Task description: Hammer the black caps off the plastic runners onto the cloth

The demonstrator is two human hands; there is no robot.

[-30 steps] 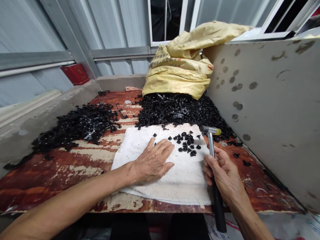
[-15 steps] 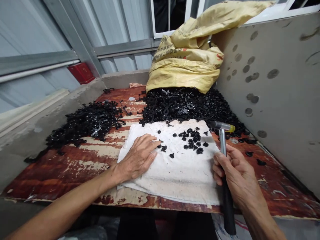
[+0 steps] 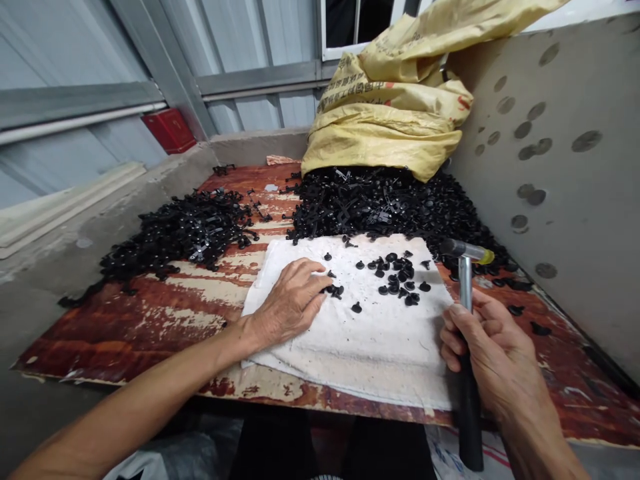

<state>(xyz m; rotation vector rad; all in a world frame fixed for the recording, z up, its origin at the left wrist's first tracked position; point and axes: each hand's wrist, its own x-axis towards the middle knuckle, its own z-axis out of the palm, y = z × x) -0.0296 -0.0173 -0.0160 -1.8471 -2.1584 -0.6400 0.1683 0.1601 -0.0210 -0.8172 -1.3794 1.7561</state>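
My left hand rests on a folded white cloth, its thumb and fingers drawn around a small black disc-headed part. More such parts lie close to those fingertips, among them a single piece just to the right. A loose cluster of black parts is spread over the cloth's right half. At the cloth's right edge, my right hand grips a small hammer. Its metal head with a yellow tip is up, and the black handle points down past the table edge.
A large heap of black parts spills from a yellow woven sack at the back. Another black pile lies left. A stained panel stands on the right, and a red box sits on the left ledge.
The whole view has shifted, so the scene sits farther right. My left fingers have drawn closer around the small black parts. The hammer stays raised in my right hand.
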